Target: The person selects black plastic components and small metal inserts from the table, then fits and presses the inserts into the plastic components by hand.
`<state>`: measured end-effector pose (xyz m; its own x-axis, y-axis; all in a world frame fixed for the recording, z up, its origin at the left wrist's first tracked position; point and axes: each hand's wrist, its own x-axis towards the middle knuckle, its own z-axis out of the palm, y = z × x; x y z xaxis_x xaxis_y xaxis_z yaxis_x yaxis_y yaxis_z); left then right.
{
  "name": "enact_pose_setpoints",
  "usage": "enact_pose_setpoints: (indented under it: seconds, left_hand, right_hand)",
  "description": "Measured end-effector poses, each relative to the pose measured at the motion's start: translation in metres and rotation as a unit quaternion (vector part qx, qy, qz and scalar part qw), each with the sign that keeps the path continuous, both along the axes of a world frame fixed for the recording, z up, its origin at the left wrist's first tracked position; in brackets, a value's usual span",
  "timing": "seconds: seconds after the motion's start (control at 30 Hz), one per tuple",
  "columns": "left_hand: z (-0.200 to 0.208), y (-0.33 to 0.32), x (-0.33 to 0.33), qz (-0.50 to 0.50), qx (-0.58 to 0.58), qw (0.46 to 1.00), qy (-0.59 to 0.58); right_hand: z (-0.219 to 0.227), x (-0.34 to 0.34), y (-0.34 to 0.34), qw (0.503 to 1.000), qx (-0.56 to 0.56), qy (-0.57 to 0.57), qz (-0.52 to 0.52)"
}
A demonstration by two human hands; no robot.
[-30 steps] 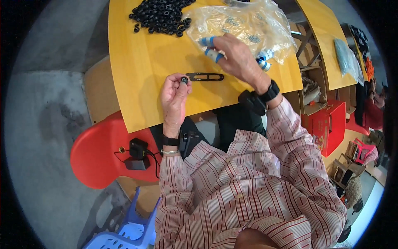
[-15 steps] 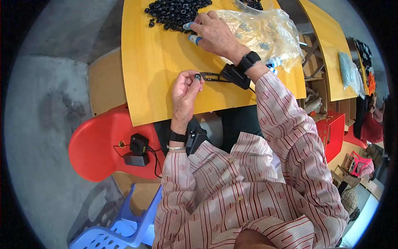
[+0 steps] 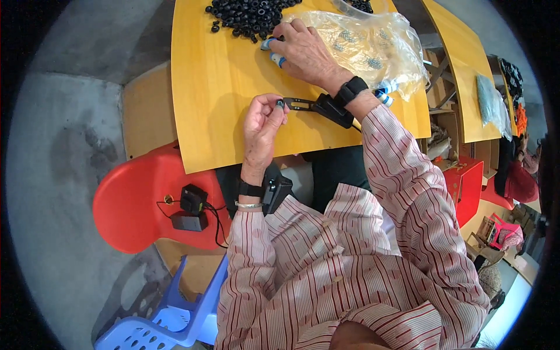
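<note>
Reaching farther up the frame than a moment ago, the right hand [image 3: 306, 52] now presses curled fingers into the pile of black rings [image 3: 248, 13] at the upper centre, its grip closed around something I cannot make out. Lower, mid-frame, the left hand [image 3: 262, 125] pinches a small black ring [image 3: 279, 104] between thumb and fingertips, just beside the black tool [image 3: 321, 106] lying on the yellow bench [image 3: 216, 87]. Bare bench lies left of both hands; a clear plastic bag [image 3: 373, 46] crowds the right.
</note>
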<state>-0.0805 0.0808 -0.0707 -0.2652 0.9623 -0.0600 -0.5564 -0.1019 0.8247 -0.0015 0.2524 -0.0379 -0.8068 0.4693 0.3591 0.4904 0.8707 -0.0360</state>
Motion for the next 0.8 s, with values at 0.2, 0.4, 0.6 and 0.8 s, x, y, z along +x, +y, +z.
enact_pose_setpoints:
  seconds: [0.2, 0.4, 0.6, 0.8]
  left_hand:
    - [-0.001, 0.002, 0.0, -0.003, 0.005, 1.0, -0.001]
    - [-0.001, 0.002, 0.0, 0.0, 0.01, 1.0, -0.006]
    - [-0.001, 0.001, -0.001, 0.002, 0.008, 1.0, -0.01]
    - [-0.002, 0.002, -0.001, -0.005, 0.008, 1.0, -0.013]
  right_hand:
    - [0.003, 0.014, -0.006, 1.0, -0.013, -0.013, 0.021]
    - [0.0, 0.021, 0.001, 0.998, -0.042, 0.036, -0.002]
    - [0.006, 0.015, 0.001, 0.996, -0.083, 0.035, -0.016]
    - [-0.002, 0.01, 0.006, 0.999, 0.006, 0.048, 0.001]
